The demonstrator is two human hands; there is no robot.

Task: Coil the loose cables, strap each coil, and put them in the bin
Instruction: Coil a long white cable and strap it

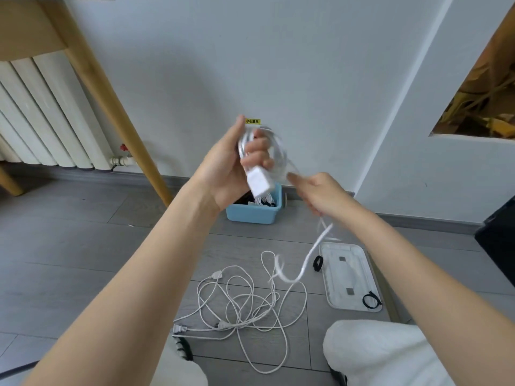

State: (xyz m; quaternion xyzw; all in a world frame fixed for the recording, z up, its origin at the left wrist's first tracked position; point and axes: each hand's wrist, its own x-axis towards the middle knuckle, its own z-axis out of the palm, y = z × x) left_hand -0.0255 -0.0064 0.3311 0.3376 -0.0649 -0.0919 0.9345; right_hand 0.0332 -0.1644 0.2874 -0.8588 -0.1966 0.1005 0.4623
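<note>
Gripping white cable coil point(264, 151), left hand point(231, 168); yellow label point(252, 121) unreadable.

The cables point(250, 302) and charger block point(257, 181) were white, the bin point(252, 213) pale blue, the straps point(372, 300) black, the floor point(69, 246) grey, the lid point(349, 277) white.

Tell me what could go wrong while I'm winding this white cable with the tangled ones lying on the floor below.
1. The free tail of the white charger cable swings just above the tangled white cables on the grey floor; it could snag and drag them.
2. The left hand grips both coil and white adapter block; loops might slip off.
3. The black straps lie away on the white tray lid; reaching may loosen the coil.
</note>
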